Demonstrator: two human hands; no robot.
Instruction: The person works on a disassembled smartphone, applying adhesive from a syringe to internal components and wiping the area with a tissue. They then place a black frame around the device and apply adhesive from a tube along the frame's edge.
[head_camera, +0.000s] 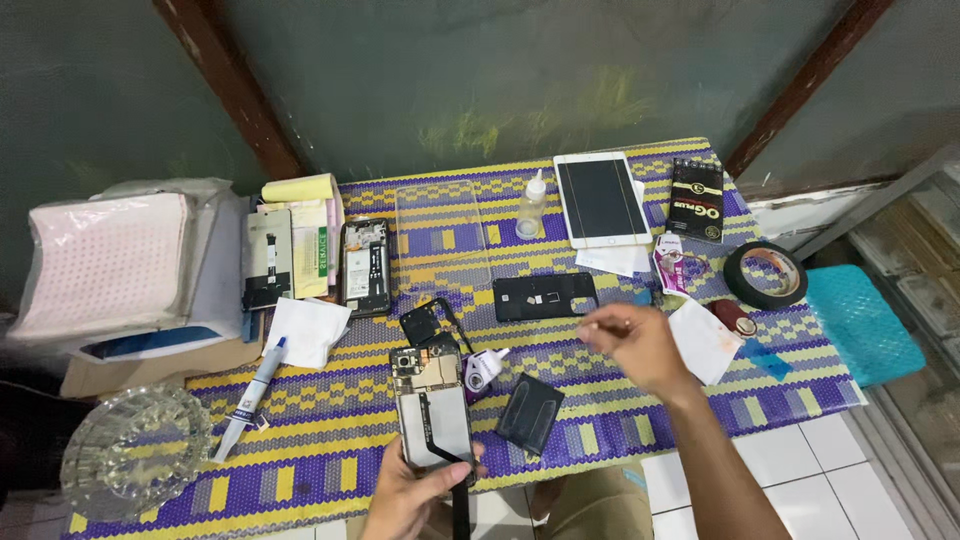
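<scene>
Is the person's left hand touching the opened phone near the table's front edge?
Touching. The head view shows the left hand gripping the opened phone from below, its thumb over the lower edge.

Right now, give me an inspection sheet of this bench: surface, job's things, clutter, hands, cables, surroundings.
Surface: purple-and-yellow patterned cloth.
Job's things: opened phone, back off, held at its lower end; black battery beside it.
Clutter: glue tube, small dropper bottle, white tablet, tape roll, glass ashtray.
Hands: left hand grips the phone; right hand raised, fingertips pinched.
Cables: black flex strip across the phone.
Surroundings: green wall, white floor tiles.
</scene>
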